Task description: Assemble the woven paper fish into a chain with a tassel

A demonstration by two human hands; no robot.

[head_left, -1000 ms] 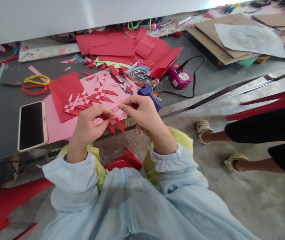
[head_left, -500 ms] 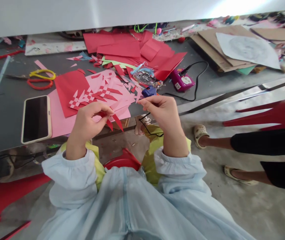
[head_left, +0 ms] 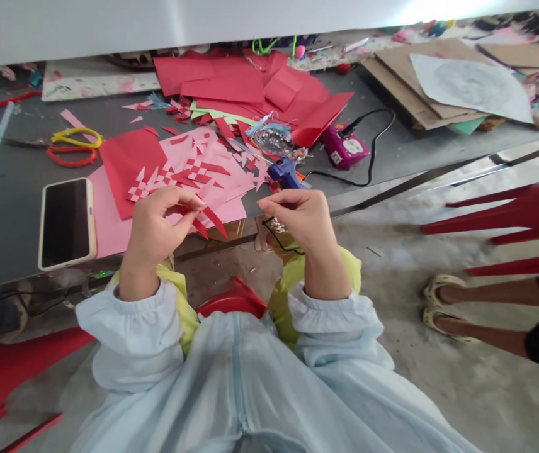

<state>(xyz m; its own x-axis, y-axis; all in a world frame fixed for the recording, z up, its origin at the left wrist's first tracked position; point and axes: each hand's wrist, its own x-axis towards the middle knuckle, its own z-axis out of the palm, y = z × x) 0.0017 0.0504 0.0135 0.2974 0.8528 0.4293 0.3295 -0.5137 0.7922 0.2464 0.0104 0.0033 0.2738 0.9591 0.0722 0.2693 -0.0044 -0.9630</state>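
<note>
My left hand [head_left: 158, 226] pinches a small piece of cut red paper [head_left: 215, 221] between thumb and fingers, its pointed strips hanging over the table's front edge. A little to the right, my right hand [head_left: 298, 217] is closed in a pinch; whatever lies between its fingertips is too small to make out. The two hands are apart. Behind the left hand, several woven pink-and-red paper pieces [head_left: 196, 170] lie on pink sheets [head_left: 109, 236] and a red sheet [head_left: 130, 163]. A blue glue gun [head_left: 284, 172] rests just beyond the right hand.
Scissors [head_left: 75, 146] and a phone [head_left: 67, 223] lie at the left. Red paper sheets [head_left: 225, 90] are piled at the back. A purple box [head_left: 345, 148] with a black cord sits right of centre, near cardboard [head_left: 392, 82]. Another person's legs [head_left: 491, 296] and a red stool [head_left: 538, 207] are at right.
Both hands have shifted slightly left, the right one also a little downward. The red paper stays in my left hand. The other person's feet have moved right and closer together.
</note>
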